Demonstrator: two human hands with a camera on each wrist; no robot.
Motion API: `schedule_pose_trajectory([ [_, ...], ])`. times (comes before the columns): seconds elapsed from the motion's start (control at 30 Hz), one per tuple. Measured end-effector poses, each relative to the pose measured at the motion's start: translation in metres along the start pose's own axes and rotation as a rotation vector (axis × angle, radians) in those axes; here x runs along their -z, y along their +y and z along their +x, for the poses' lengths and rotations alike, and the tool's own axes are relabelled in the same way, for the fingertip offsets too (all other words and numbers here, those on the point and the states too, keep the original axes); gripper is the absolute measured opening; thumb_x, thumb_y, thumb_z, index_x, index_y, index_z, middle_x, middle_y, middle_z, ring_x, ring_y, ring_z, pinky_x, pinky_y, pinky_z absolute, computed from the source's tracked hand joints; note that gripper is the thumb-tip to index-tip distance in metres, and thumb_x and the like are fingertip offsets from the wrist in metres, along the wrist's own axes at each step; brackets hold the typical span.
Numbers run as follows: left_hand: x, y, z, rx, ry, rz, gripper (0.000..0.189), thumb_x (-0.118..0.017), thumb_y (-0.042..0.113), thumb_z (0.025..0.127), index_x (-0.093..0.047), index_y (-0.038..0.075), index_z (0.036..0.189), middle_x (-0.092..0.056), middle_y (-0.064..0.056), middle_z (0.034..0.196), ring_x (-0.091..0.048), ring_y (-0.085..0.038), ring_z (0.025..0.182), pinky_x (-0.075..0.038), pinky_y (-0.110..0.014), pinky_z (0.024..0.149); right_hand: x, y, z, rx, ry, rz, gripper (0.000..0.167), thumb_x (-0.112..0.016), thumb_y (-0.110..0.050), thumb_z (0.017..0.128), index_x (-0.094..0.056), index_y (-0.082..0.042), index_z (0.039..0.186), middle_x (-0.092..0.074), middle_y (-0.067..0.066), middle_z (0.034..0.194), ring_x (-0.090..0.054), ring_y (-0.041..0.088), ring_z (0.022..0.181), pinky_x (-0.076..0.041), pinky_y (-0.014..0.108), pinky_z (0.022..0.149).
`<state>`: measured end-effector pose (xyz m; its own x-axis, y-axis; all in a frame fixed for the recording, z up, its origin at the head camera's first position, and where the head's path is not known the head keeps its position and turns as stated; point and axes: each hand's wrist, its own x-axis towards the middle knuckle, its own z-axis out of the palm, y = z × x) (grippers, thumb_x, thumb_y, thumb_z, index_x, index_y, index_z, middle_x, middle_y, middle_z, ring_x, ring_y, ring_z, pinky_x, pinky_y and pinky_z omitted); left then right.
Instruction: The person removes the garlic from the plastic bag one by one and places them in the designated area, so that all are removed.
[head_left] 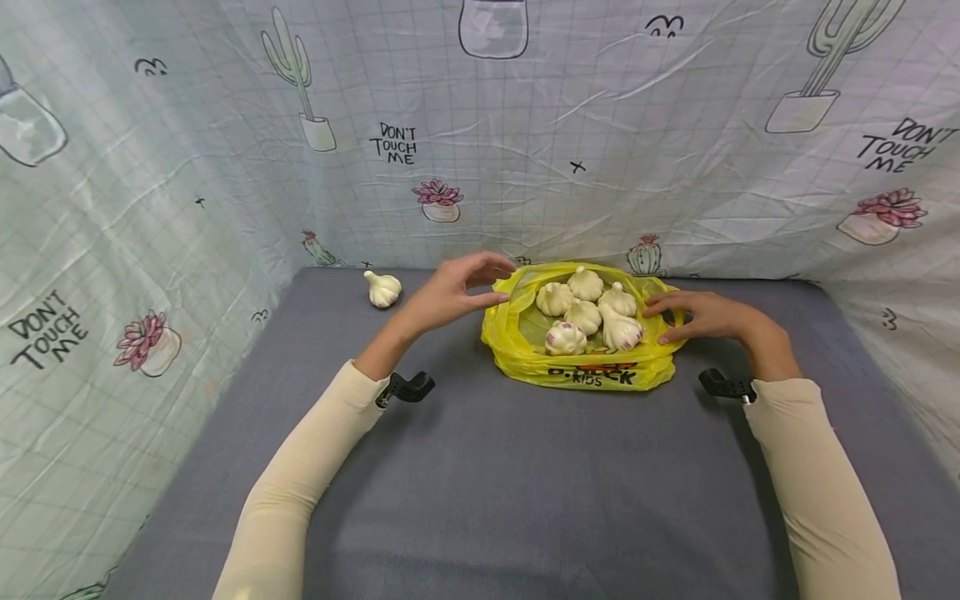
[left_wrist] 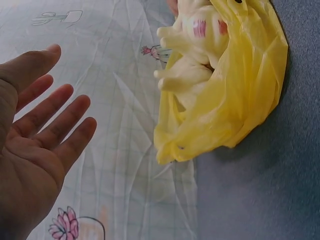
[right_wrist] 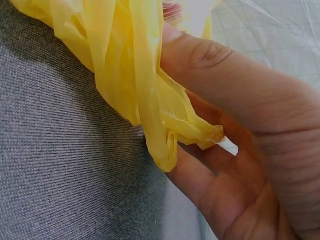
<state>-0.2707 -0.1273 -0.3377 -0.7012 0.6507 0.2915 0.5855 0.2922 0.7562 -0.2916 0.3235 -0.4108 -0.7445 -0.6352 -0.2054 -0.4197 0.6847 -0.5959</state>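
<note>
Grasping the yellow bag (head_left: 521,367) of garlic (head_left: 582,317) by its edge, the right hand (head_left: 712,317) faces the left hand (head_left: 456,290), whose fingers (left_wrist: 67,120) are released.

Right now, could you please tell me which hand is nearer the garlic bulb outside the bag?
Left: the left hand is right of that garlic bulb, apart from it; the right hand is farther, across the yellow bag.

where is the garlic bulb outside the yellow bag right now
In the head view, the garlic bulb lies near the back left corner of the table, the left hand between it and the yellow bag.
</note>
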Motion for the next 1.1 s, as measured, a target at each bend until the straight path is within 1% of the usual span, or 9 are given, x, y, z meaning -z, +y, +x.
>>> schedule_pose_trajectory([
  [0.07, -0.002, -0.001, 0.002, 0.009, -0.012, -0.004, 0.041, -0.072, 0.014, 0.097, -0.060, 0.007, 0.135, -0.063, -0.008, 0.132, -0.062, -0.021, 0.123, -0.049, -0.033, 0.106, 0.000, -0.001, 0.001, -0.002, -0.001, 0.001, 0.052, -0.076, -0.024, 0.093, -0.061, -0.005, 0.139, -0.039, 0.027, 0.155, -0.023, 0.053, 0.146, -0.028, 0.072, 0.108],
  [0.2, -0.009, -0.003, 0.006, 0.025, -0.020, -0.015, 0.039, -0.071, 0.016, 0.098, -0.060, 0.007, 0.134, -0.064, -0.009, 0.132, -0.062, -0.026, 0.123, -0.049, -0.038, 0.106, -0.001, -0.001, 0.001, -0.005, 0.000, -0.001, 0.052, -0.077, -0.023, 0.093, -0.062, -0.005, 0.139, -0.038, 0.026, 0.156, -0.023, 0.053, 0.146, -0.029, 0.072, 0.108],
  [0.4, -0.024, -0.010, 0.010, 0.031, -0.038, -0.071, 0.037, -0.071, 0.012, 0.097, -0.061, 0.004, 0.132, -0.064, -0.012, 0.131, -0.062, -0.031, 0.123, -0.049, -0.046, 0.105, -0.001, 0.000, 0.001, -0.011, -0.003, -0.005, 0.051, -0.077, -0.024, 0.092, -0.062, -0.006, 0.138, -0.039, 0.025, 0.156, -0.024, 0.052, 0.146, -0.030, 0.071, 0.108],
  [0.5, -0.031, -0.014, 0.012, 0.043, -0.050, -0.097, 0.036, -0.071, 0.011, 0.097, -0.061, 0.004, 0.131, -0.063, -0.014, 0.131, -0.062, -0.033, 0.123, -0.050, -0.043, 0.104, -0.002, 0.000, 0.001, -0.013, -0.002, -0.006, 0.052, -0.077, -0.024, 0.092, -0.062, -0.006, 0.138, -0.039, 0.025, 0.156, -0.024, 0.052, 0.146, -0.029, 0.071, 0.108],
  [0.63, -0.038, -0.020, 0.017, 0.074, -0.075, -0.112, 0.037, -0.071, 0.014, 0.098, -0.061, 0.003, 0.131, -0.061, -0.018, 0.133, -0.063, -0.032, 0.123, -0.052, -0.033, 0.101, -0.001, -0.002, 0.001, -0.017, 0.002, -0.006, 0.052, -0.078, -0.024, 0.092, -0.062, -0.006, 0.138, -0.039, 0.025, 0.155, -0.023, 0.052, 0.146, -0.028, 0.071, 0.109],
  [0.7, -0.041, -0.022, 0.021, 0.096, -0.097, -0.117, 0.038, -0.070, 0.015, 0.098, -0.060, 0.001, 0.132, -0.060, -0.020, 0.134, -0.062, -0.031, 0.123, -0.052, -0.031, 0.100, -0.001, -0.002, 0.001, -0.017, 0.002, -0.006, 0.052, -0.078, -0.024, 0.092, -0.063, -0.006, 0.138, -0.039, 0.025, 0.155, -0.023, 0.052, 0.146, -0.028, 0.071, 0.109],
  [0.8, -0.045, -0.027, 0.030, 0.138, -0.123, -0.107, 0.038, -0.070, 0.015, 0.099, -0.060, -0.001, 0.132, -0.061, -0.019, 0.134, -0.063, -0.029, 0.123, -0.052, -0.030, 0.100, -0.001, -0.001, 0.001, -0.014, 0.000, -0.009, 0.052, -0.077, -0.024, 0.092, -0.063, -0.006, 0.138, -0.039, 0.026, 0.155, -0.024, 0.052, 0.146, -0.028, 0.071, 0.109],
  [1.03, -0.046, -0.037, 0.054, 0.200, -0.094, -0.023, 0.035, -0.069, 0.012, 0.099, -0.061, -0.002, 0.130, -0.063, -0.015, 0.130, -0.065, -0.027, 0.117, -0.056, -0.029, 0.092, -0.002, 0.000, 0.002, -0.023, 0.005, -0.026, 0.052, -0.078, -0.026, 0.092, -0.063, -0.007, 0.138, -0.040, 0.025, 0.156, -0.025, 0.051, 0.146, -0.028, 0.071, 0.109],
  [1.1, -0.046, -0.039, 0.060, 0.217, -0.104, -0.010, 0.036, -0.069, 0.009, 0.098, -0.060, -0.003, 0.132, -0.063, -0.016, 0.132, -0.065, -0.028, 0.118, -0.056, -0.030, 0.092, -0.002, -0.001, 0.002, -0.024, 0.005, -0.025, 0.052, -0.078, -0.026, 0.092, -0.063, -0.007, 0.138, -0.040, 0.025, 0.156, -0.025, 0.051, 0.146, -0.028, 0.071, 0.109],
])
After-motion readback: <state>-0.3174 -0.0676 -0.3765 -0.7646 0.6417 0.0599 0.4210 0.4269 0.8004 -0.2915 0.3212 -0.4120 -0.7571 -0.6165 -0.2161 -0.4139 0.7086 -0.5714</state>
